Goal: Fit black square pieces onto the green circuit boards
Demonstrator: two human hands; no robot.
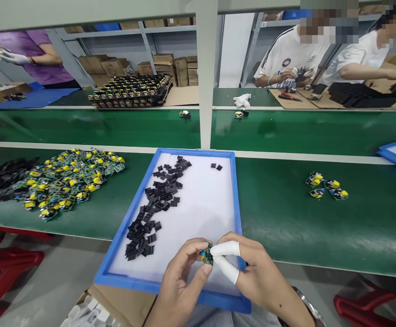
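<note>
Over the near end of a blue-rimmed tray [237, 200], I hold a small green circuit board [207, 254] with blue and yellow parts on it. My left hand [186, 277] is closed, gripping the board between thumb and fingers. White finger covers sit on the thumb and index finger of my right hand [248, 263], which pinch at the board's right edge. Whether a small piece is between those fingertips is hidden. Many small black plastic pieces [160, 193] lie scattered along the tray's left side. Two more black pieces [216, 166] rest near its far right corner.
A heap of circuit boards [71, 175] and a pile of black parts [12, 177] lie left on the green bench. Several boards [332, 184] sit at right. An upright post [205, 72] stands beyond the tray. Across the green belt [133, 127], people in purple and white shirts handle parts.
</note>
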